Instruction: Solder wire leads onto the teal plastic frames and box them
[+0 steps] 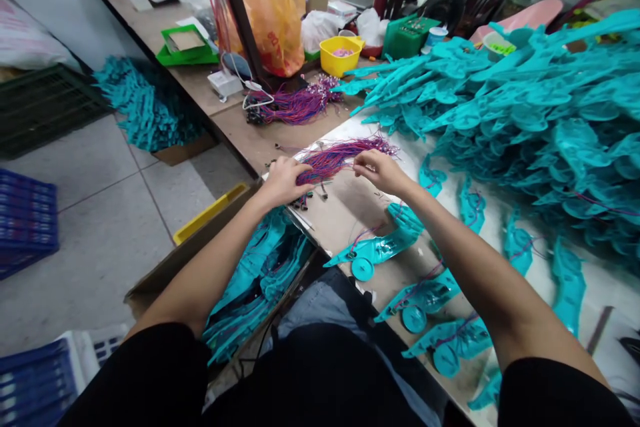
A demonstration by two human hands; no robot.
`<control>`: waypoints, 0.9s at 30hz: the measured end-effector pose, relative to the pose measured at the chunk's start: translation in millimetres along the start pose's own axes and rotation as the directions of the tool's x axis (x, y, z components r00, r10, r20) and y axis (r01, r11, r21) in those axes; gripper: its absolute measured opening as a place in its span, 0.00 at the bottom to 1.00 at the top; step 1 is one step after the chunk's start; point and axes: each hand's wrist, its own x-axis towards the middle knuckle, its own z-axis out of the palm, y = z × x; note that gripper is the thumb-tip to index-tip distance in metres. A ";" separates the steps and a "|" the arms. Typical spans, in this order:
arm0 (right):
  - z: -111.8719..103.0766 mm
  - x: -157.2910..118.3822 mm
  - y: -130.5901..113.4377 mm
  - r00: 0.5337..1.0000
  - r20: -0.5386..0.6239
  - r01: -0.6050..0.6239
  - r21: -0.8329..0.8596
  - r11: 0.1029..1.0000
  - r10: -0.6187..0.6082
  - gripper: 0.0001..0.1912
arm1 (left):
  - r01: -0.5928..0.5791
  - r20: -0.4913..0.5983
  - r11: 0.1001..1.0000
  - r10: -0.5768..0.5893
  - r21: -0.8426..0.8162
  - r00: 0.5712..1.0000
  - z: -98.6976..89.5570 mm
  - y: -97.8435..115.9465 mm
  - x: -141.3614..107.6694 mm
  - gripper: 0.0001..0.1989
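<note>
A bundle of thin red and blue wires (333, 159) lies on the work surface, with small black ends at its left and pale tips at its right. My left hand (286, 180) rests over the left end, fingers curled round the wires. At the bundle's right end my right hand (381, 172) is closed in a pinch; a thin wire seems to run to its fingertips. Close to my right forearm lies a turquoise plastic part (395, 243) with a round disc and wires on it. More such parts, among them one lower down (425, 297), are laid out in rows.
A high heap of turquoise parts (540, 93) covers the right side. Behind the bundle are a second wire bundle (295, 103), a dark post (243, 20), a yellow cup (341, 57) and an orange bag (275, 13). An open box of turquoise parts (265, 280) stands below the table edge.
</note>
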 end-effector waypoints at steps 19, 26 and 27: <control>-40.9 3.1 11.3 0.990 0.028 -0.137 0.369 0.919 0.137 0.27 | 0.205 0.186 0.343 -0.089 -0.917 0.979 -65.6 47.3 50.2 0.13; -35.8 8.8 17.1 0.976 -0.103 -0.154 0.293 0.944 0.192 0.18 | 0.248 0.386 0.749 0.011 -0.615 0.923 -59.0 12.2 38.0 0.19; -36.5 8.6 18.5 0.963 -0.157 -0.162 0.311 0.937 0.218 0.18 | 0.236 0.396 0.794 0.007 -0.560 0.918 -54.8 3.5 35.8 0.19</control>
